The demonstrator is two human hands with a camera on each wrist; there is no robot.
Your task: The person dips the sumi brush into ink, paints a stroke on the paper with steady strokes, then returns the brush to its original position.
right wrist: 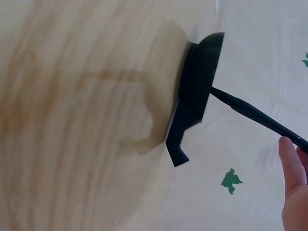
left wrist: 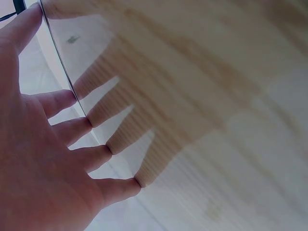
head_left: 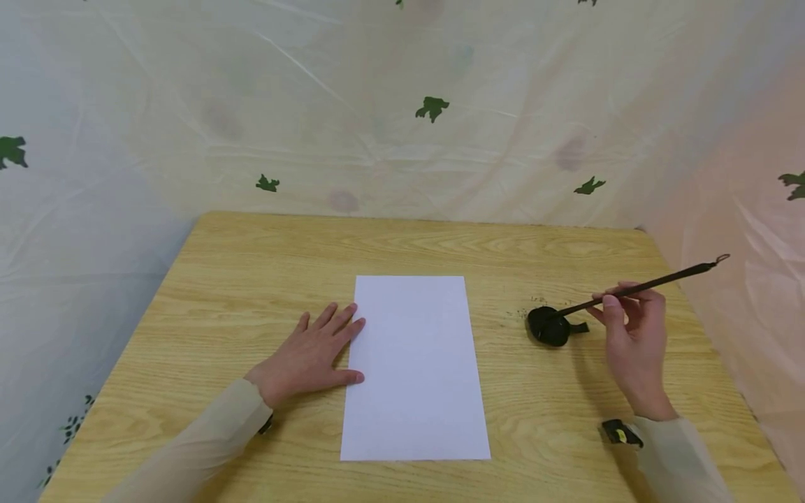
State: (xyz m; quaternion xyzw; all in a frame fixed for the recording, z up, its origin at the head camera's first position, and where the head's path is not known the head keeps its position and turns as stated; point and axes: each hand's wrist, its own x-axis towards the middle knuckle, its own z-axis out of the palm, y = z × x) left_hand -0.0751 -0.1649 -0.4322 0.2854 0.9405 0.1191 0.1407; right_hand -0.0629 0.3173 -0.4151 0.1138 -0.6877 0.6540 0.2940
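Observation:
A white sheet of paper (head_left: 411,370) lies upright on the wooden table. My left hand (head_left: 308,356) is spread flat at its left edge, with the thumb and some fingertips on the paper; in the left wrist view the left hand (left wrist: 43,144) has its fingers straight against the tabletop. My right hand (head_left: 635,342) pinches a dark writing brush (head_left: 654,283) by its shaft. The brush tip dips into a small black ink dish (head_left: 547,327) right of the paper. From the side, the dish (right wrist: 199,72) shows a short bent handle and hides the bristles.
The wooden table (head_left: 251,265) has dark specks (head_left: 522,312) beside the dish. A pale curtain (head_left: 377,140) with green leaf shapes hangs behind and at both sides. Bands with small devices, such as one on the right wrist (head_left: 621,433), sit at my cuffs.

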